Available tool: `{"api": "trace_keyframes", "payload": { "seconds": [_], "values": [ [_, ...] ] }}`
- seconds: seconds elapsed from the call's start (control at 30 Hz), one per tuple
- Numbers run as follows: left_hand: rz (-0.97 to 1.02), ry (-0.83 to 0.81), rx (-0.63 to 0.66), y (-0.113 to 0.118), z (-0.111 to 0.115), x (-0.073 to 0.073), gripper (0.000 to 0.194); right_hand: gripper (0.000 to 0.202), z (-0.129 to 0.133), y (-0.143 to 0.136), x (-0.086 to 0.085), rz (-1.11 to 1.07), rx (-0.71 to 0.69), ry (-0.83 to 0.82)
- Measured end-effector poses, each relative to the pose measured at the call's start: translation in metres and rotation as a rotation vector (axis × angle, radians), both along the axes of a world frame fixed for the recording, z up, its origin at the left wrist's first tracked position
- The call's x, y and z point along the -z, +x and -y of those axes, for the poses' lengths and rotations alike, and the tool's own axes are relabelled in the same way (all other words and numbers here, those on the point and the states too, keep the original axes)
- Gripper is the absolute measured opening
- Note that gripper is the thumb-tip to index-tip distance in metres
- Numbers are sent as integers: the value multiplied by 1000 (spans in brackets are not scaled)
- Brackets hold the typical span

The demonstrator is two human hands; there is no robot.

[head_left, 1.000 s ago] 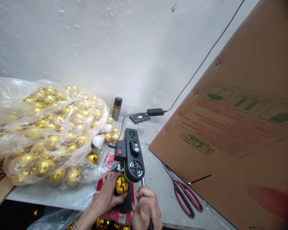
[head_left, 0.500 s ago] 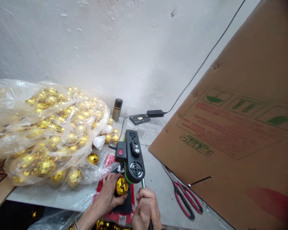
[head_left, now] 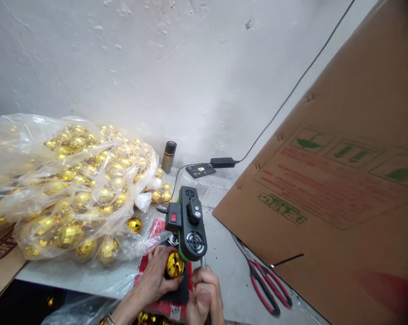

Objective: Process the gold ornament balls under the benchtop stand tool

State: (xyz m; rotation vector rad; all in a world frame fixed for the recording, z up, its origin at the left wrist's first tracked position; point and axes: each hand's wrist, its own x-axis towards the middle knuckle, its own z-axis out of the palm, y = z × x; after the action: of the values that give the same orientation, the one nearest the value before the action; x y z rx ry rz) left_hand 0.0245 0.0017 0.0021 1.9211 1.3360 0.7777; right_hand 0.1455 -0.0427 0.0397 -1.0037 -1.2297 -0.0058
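My left hand (head_left: 158,275) grips a gold mirrored ball (head_left: 175,265) between thumb and fingers. The ball sits over the black base (head_left: 178,293) of a small bench drill press (head_left: 192,225), just below its head. My right hand (head_left: 205,293) is closed around the lever handle (head_left: 203,262) at the front right of the press. The drill bit itself is hidden behind the head. A red sheet (head_left: 156,228) lies under the base.
Clear plastic bags (head_left: 88,180) full of gold balls fill the left. One loose ball (head_left: 134,224) lies beside them. Red-and-black scissors (head_left: 264,286) lie near a large cardboard box (head_left: 325,189). Behind stand a spray can (head_left: 169,156), a phone (head_left: 201,170) and a power adapter (head_left: 223,162).
The whole view has shifted slightly, with things appearing a little lower and to the right. Both hands keep their holds on the ball and the lever.
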Motion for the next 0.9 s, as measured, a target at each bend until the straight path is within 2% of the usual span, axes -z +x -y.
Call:
{"api": "trace_keyframes", "payload": {
  "seconds": [0.1, 0.2, 0.3, 0.4, 0.47, 0.5, 0.6, 0.7, 0.8, 0.83, 0.9],
  "values": [
    [3, 16, -8, 1, -2, 1, 48, 42, -1, 0, -18, 12, 20, 68],
    [20, 34, -21, 0, 1, 7, 55, 42, 1, 6, -55, -61, -46, -51],
    [50, 91, -33, -11, 18, 22, 60, 39, 3, 14, -87, -38, -116, -194],
    [55, 212, -31, -37, 42, 34, 64, 41, 5, 15, -94, -6, -137, -185],
    [31, 296, -24, -58, 50, 31, 68, 44, 7, 8, -87, -65, -115, -191],
    [8, 336, -31, -66, 49, 24, 65, 45, 9, 4, -83, -115, -99, -210],
    [-127, 415, -170, -82, 17, -11, 37, 48, 13, -9, -74, -251, -66, -239],
    [-379, 279, -310, -87, -37, -40, 32, 47, 13, -10, -70, -251, -77, -212],
    [-419, 208, -326, -93, -75, -45, 19, 45, 10, 0, -67, -142, -82, -160],
    [-412, 201, -311, -95, -80, -42, 17, 45, 8, 4, -65, -90, -89, -134],
    [-396, 193, -273, -99, -82, -35, 26, 43, 7, 10, -63, -4, -107, -94]
  ]
}}
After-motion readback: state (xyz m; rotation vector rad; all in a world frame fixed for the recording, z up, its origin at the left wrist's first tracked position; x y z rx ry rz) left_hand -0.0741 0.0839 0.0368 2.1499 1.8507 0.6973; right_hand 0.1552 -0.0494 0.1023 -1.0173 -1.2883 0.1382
